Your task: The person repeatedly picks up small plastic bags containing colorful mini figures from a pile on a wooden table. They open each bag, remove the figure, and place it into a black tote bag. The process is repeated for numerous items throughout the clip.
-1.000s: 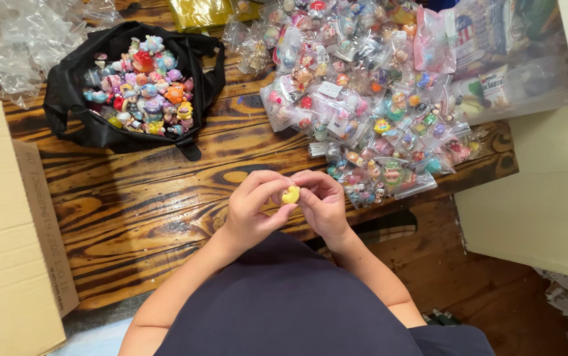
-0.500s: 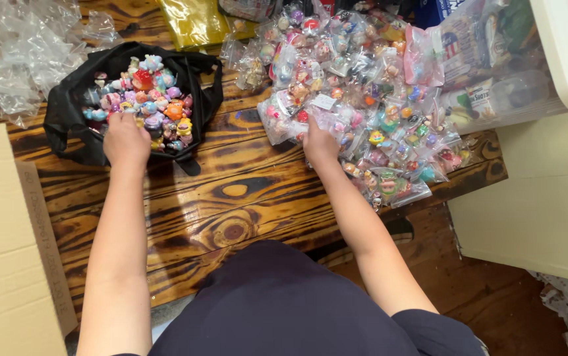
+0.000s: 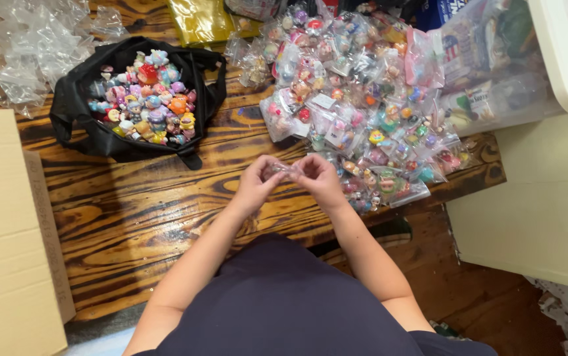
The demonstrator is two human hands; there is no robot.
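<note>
Small clear toy packet (image 3: 286,171), pinched between left hand (image 3: 255,184) and right hand (image 3: 320,181) near the table's (image 3: 165,211) front edge, is being opened; peeling needs firm fingertip grip.

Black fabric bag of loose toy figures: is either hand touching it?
No: both the left hand and right hand hold a small clear plastic packet away from the black fabric bag.

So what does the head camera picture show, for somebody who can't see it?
Two hands, left hand and right hand, meet over a wooden table, pinching a small clear plastic packet between them. A black bag of colourful toy figures sits left, a pile of bagged toys right.
</note>
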